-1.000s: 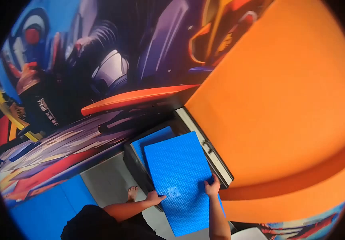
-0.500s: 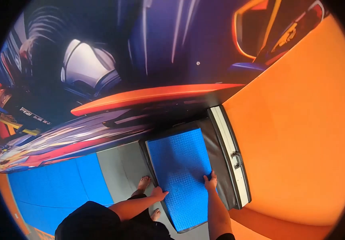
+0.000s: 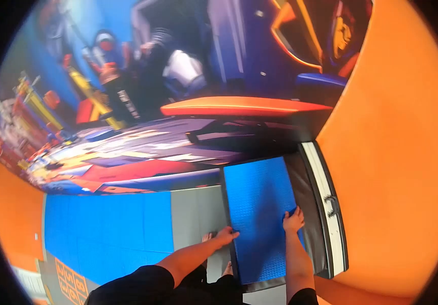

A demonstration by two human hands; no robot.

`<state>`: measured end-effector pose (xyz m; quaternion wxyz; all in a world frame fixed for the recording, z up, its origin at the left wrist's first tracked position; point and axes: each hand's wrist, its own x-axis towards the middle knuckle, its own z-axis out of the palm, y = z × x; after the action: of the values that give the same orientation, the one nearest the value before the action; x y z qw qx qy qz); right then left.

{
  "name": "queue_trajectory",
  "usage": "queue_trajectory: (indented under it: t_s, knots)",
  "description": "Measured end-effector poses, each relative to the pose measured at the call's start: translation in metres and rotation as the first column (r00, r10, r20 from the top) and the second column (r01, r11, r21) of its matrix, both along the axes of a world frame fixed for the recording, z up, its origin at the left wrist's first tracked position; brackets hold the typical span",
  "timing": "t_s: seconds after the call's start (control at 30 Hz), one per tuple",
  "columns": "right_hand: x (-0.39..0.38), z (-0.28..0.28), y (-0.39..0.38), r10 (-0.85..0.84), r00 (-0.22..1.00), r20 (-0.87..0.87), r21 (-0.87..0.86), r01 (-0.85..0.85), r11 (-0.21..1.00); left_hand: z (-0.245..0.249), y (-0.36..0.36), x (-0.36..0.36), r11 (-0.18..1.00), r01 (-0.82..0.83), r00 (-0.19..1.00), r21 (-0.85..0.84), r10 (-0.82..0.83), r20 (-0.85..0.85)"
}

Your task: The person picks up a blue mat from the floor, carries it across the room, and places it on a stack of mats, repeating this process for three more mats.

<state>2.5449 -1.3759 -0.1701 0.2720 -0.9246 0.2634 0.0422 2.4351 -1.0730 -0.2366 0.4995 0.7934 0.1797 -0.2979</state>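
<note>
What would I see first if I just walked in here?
Probably the huge bright orange wall filling the right side. Then the bumpy blue mat low in the middle, lying in a black case, with the left hand and right hand at its edges. Behind it, a colourful picture wall runs across the left.

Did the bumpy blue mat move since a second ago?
Yes. Against the open black case, the bumpy blue rectangular mat has slid in and straightened: it lay crooked, overhanging the case's near edge, and now sits square inside it.
</note>
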Motion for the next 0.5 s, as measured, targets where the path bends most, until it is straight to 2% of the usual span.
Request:
queue_trajectory:
  t_s: [0.03, 0.07, 0.1, 0.17, 0.2, 0.23, 0.27, 0.3, 0.37, 0.4, 0.43, 0.47, 0.5]
  knots:
    - [-0.013, 0.010, 0.016, 0.067, 0.986, 0.152, -0.180, -0.039, 0.983, -0.002, -0.001, -0.017, 0.996, -0.004, 0.994, 0.084, -0.005, 0.109]
    - [-0.025, 0.018, 0.033, 0.162, 0.941, 0.296, -0.355, -0.049, 0.934, 0.032, 0.000, -0.036, 0.999, -0.001, 0.999, 0.044, -0.001, 0.046]
    - [-0.039, 0.025, 0.055, 0.251, 0.895, 0.369, -0.310, -0.136, 0.941, 0.071, 0.001, -0.054, 1.000, -0.012, 1.000, -0.001, 0.012, -0.012]
    - [-0.082, 0.018, 0.105, 0.430, 0.758, 0.490, -0.237, -0.359, 0.903, 0.054, 0.023, -0.108, 0.990, 0.136, 0.957, -0.031, -0.123, 0.262]
    - [-0.108, 0.011, 0.134, 0.511, 0.668, 0.540, -0.211, -0.481, 0.851, 0.046, 0.041, -0.138, 0.978, 0.172, 0.960, -0.121, -0.139, 0.244]
    - [-0.135, 0.004, 0.164, 0.570, 0.505, 0.648, -0.167, -0.636, 0.753, 0.046, 0.062, -0.168, 0.956, 0.204, 0.961, -0.212, -0.153, 0.231]
    - [-0.165, 0.019, 0.194, 0.608, 0.472, 0.638, 0.006, -0.793, 0.609, 0.061, 0.085, -0.197, 0.974, 0.162, 0.982, -0.160, -0.143, 0.127]
    - [-0.199, 0.036, 0.222, 0.699, 0.460, 0.548, 0.087, -0.862, 0.500, 0.074, 0.107, -0.232, 0.986, 0.121, 0.993, -0.113, -0.120, 0.016]
    - [-0.261, 0.020, 0.265, 0.778, 0.313, 0.544, 0.223, -0.948, 0.226, 0.059, 0.159, -0.312, 0.991, -0.031, 0.999, 0.127, 0.027, 0.034]
    - [-0.287, 0.017, 0.282, 0.809, 0.237, 0.538, 0.272, -0.957, 0.100, 0.070, 0.182, -0.348, 0.958, -0.167, 0.973, 0.235, 0.198, -0.117]
    - [-0.308, 0.016, 0.295, 0.832, 0.161, 0.530, 0.319, -0.948, -0.020, 0.073, 0.201, -0.391, 0.881, -0.328, 0.926, 0.341, 0.372, -0.071]
    - [-0.321, 0.018, 0.306, 0.835, 0.095, 0.542, 0.303, -0.949, -0.088, 0.075, 0.220, -0.433, 0.768, -0.468, 0.851, 0.437, 0.525, -0.011]
    - [-0.335, 0.021, 0.316, 0.862, 0.014, 0.507, 0.323, -0.930, -0.175, 0.074, 0.236, -0.476, 0.639, -0.670, 0.697, 0.378, 0.717, 0.023]
